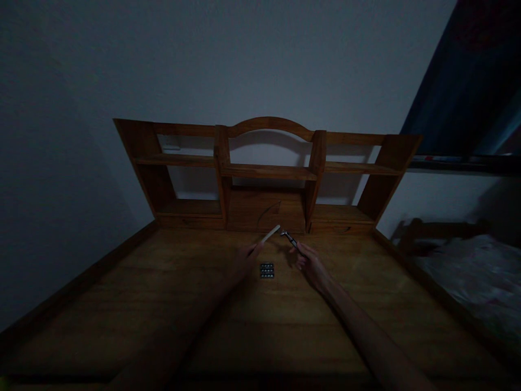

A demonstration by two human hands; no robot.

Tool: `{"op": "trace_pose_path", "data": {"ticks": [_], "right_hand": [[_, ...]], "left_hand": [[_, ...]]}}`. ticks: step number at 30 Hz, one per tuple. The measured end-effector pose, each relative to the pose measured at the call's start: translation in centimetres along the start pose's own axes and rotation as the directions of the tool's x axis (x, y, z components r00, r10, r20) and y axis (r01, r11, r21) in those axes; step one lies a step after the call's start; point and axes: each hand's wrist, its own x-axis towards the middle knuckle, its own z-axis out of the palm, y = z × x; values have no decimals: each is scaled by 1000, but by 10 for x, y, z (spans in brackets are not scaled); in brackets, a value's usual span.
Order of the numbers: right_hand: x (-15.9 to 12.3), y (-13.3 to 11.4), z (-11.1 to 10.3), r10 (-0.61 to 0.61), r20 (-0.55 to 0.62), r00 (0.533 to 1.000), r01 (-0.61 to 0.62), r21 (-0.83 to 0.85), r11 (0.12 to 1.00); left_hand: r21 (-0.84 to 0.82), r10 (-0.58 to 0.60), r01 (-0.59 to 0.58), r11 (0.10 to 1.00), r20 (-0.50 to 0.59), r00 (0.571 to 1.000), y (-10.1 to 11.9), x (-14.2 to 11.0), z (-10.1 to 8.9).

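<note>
My left hand [245, 258] is closed round a slim pale stick [271, 233] that points up and to the right. Its exact kind is too dim to tell. Closed on the dark handle of a razor [290, 239], my right hand [308, 259] tilts its small shiny head up and left. The stick's tip and the razor's head are close together above the desk, and I cannot tell whether they touch. Between and below both hands, a small dark block [267, 270] with rows of shiny bits lies on the wooden desk [268, 326].
A wooden shelf unit [268, 172] rises along the back of the desk, against the wall. Raised wooden edges run along the desk's left and right sides. Beyond the right edge lies a crumpled pale plastic bag or sheet [476, 271]. The room is dim.
</note>
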Motion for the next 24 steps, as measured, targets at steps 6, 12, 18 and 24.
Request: {"op": "trace_pose_path", "data": {"ticks": [6, 12, 18, 24], "right_hand": [[-1, -3, 3, 19, 13, 1000, -19, 11, 1000], [-3, -6, 5, 25, 26, 999, -26, 16, 1000], [-3, -5, 6, 38, -5, 999, -38, 10, 999], [-2, -5, 4, 37, 19, 999, -38, 36, 999]], "left_hand": [[10, 75, -75, 997, 54, 996, -7, -1, 1], [55, 53, -52, 997, -14, 998, -8, 2, 3], [33, 100, -98, 995, -62, 993, -4, -1, -3], [51, 55, -55, 997, -8, 998, -1, 0, 3]]}}
